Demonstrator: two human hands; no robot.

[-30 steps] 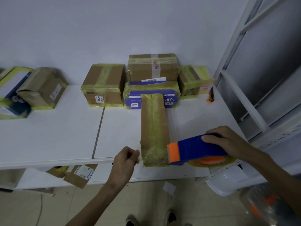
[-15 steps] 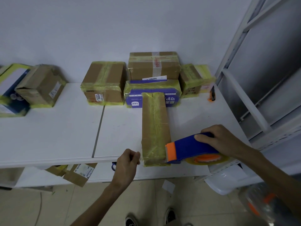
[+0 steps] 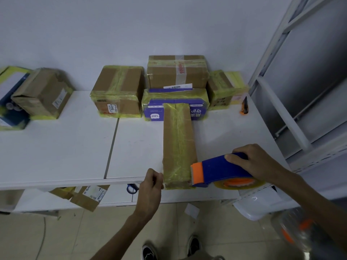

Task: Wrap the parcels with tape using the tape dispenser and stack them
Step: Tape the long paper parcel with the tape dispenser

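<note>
A long brown parcel (image 3: pixel 177 141) lies lengthwise on the white table (image 3: pixel 56 151), its near end at the front edge, with yellowish tape over its top and end. My right hand (image 3: pixel 253 160) grips the blue and orange tape dispenser (image 3: pixel 217 170), whose orange mouth touches the parcel's right near corner. My left hand (image 3: pixel 152 182) is curled at the parcel's left near corner, fingers pinched together as if on clear tape; the tape itself is hard to see.
Taped parcels stand along the wall: a brown box (image 3: pixel 117 91), a brown box (image 3: pixel 177 71) stacked on a purple one (image 3: pixel 174 104), a small box (image 3: pixel 222 89), and two at far left (image 3: pixel 42 92). An orange cutter (image 3: pixel 244 106) lies at right. Metal shelving (image 3: pixel 293 91) flanks the table.
The dispenser has slid slightly left along the parcel's near end. My left hand has risen closer to the parcel's left corner. The parcel has stayed in place.
</note>
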